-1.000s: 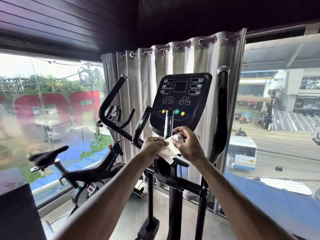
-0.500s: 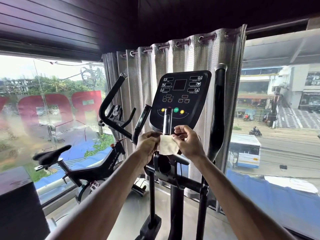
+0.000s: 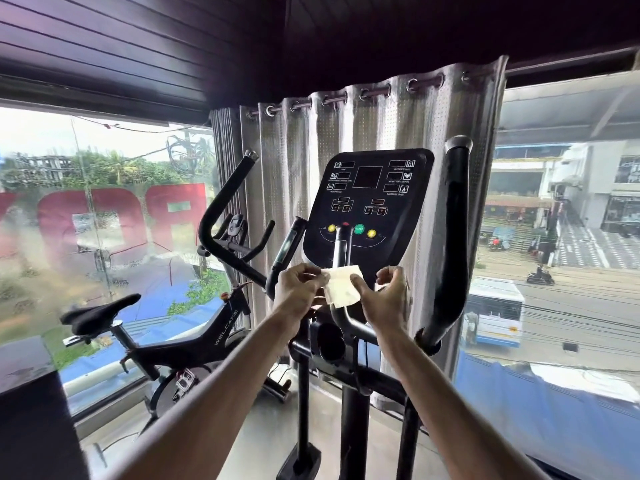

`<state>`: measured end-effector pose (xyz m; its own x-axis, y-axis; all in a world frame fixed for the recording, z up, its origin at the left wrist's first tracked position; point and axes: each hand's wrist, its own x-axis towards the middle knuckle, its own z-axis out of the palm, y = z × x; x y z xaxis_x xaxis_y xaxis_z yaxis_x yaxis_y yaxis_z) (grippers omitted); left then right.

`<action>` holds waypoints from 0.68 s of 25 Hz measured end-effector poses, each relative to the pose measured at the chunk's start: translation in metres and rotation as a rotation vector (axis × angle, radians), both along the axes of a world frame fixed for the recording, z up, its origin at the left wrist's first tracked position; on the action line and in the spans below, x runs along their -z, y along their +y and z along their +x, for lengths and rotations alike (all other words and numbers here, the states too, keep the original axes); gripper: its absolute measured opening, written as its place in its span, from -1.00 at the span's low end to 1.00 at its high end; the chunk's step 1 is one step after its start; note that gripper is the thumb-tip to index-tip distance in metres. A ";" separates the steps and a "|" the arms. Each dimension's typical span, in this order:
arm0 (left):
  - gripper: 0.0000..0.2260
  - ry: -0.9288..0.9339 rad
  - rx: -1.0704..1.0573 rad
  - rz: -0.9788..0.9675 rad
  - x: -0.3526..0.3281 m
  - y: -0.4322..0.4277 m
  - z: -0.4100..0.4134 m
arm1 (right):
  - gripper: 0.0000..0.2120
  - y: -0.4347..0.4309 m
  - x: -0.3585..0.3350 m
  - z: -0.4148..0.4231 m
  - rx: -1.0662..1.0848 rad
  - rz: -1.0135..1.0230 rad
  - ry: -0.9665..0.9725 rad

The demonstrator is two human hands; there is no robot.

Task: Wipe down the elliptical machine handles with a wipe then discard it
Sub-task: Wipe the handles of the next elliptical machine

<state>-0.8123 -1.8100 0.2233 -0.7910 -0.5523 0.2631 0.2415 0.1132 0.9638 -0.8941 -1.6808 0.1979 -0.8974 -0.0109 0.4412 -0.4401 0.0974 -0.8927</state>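
White wipe (image 3: 341, 285), folded to a small square, held flat just below the console (image 3: 370, 199), in front of the short black post (image 3: 343, 247) that rises to the console's lower edge. Both hands on it: left hand (image 3: 299, 289) pinches the wipe's left edge; right hand (image 3: 384, 299) grips its right side, thumb on the front face. Tall black handle (image 3: 450, 244) right of the console, untouched. Curved black handle (image 3: 221, 223) left of the console, untouched. Silver curtain (image 3: 294, 168) behind the console. Black spin bike (image 3: 194, 348) further left.
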 end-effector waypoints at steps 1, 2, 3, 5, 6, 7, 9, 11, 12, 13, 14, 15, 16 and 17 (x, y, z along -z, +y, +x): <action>-0.93 0.022 -0.018 -0.030 -0.002 0.000 -0.008 | -0.66 -0.007 0.001 -0.002 0.017 0.000 0.008; -0.93 0.044 -0.018 -0.054 -0.003 -0.002 -0.017 | -0.70 -0.015 0.000 -0.005 -0.061 -0.049 -0.035; -0.94 0.061 -0.001 -0.077 -0.004 -0.005 -0.027 | -0.73 -0.022 0.000 -0.009 -0.173 -0.119 -0.101; -0.95 0.068 0.082 -0.132 -0.004 -0.013 -0.044 | -0.73 -0.035 -0.003 -0.016 -0.331 -0.270 -0.203; -0.95 0.070 0.133 -0.136 -0.005 -0.017 -0.050 | -0.73 -0.039 -0.005 -0.021 -0.345 -0.326 -0.208; -0.95 0.080 0.170 -0.124 -0.005 -0.023 -0.055 | -0.75 -0.042 -0.005 -0.028 -0.311 -0.356 -0.199; -0.86 0.110 0.144 -0.085 -0.003 -0.040 -0.070 | -0.82 -0.051 -0.007 -0.047 -0.151 -0.351 -0.135; -0.77 0.077 0.001 -0.108 0.009 -0.059 -0.093 | -0.87 -0.059 -0.008 -0.068 0.059 -0.221 0.042; -0.78 0.017 -0.038 -0.129 0.017 -0.067 -0.105 | -0.88 -0.064 -0.009 -0.078 0.148 -0.120 0.149; -0.84 -0.069 -0.025 -0.129 0.025 -0.072 -0.114 | -0.89 -0.070 -0.009 -0.087 0.210 -0.028 0.245; -0.87 -0.120 0.026 -0.097 0.033 -0.075 -0.124 | -0.88 -0.076 -0.010 -0.093 0.237 0.045 0.331; -0.84 -0.148 0.093 -0.035 0.040 -0.075 -0.133 | -0.87 -0.082 -0.009 -0.097 0.256 0.120 0.413; -0.82 -0.151 0.159 0.041 0.043 -0.073 -0.138 | -0.85 -0.087 -0.008 -0.101 0.279 0.196 0.508; -0.82 -0.138 0.229 0.112 0.043 -0.069 -0.139 | -0.83 -0.090 -0.007 -0.104 0.300 0.272 0.596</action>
<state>-0.9517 -1.8787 0.1808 -0.9226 -0.3745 0.0919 0.1144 -0.0381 0.9927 -0.9979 -1.7711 0.2052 -0.4863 0.0190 0.8736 -0.7644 0.4751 -0.4359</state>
